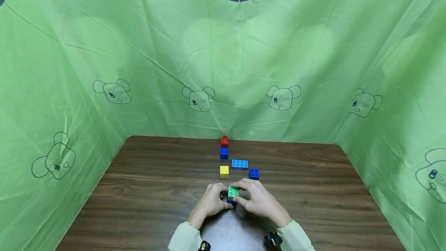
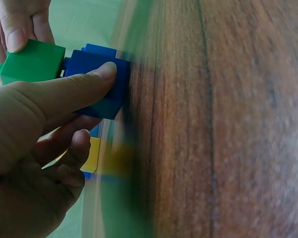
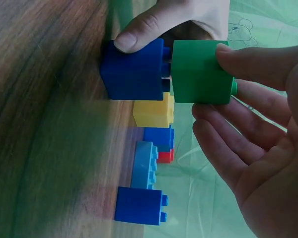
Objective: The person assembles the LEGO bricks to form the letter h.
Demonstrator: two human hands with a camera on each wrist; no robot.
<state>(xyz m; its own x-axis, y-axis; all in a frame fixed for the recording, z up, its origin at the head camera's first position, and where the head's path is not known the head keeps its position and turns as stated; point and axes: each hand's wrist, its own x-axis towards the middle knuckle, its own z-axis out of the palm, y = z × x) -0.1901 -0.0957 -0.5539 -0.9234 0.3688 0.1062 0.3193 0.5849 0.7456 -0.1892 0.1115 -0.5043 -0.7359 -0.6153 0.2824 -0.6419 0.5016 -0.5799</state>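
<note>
At the table's near middle, my left hand [image 1: 210,201] pinches a dark blue building block [image 3: 136,74], with the thumb on its near side. A green building block [image 1: 233,192] is pinched between the thumb and fingers of my right hand [image 1: 257,198]. It sits directly over the blue one. In the right wrist view the blue block's studs show in a narrow gap beneath the green block [image 3: 196,74]. The left wrist view shows the blue block [image 2: 84,63] close to the wooden surface; whether it touches the wood is hard to tell.
Beyond my hands stand a yellow block [image 1: 224,172], a long light blue block [image 1: 240,164] and a blue block [image 1: 254,174]. Farther back, another blue block [image 1: 224,153] stands before a red block [image 1: 224,141]. Green sheeting [image 1: 223,119] surrounds the wooden table [image 1: 156,189].
</note>
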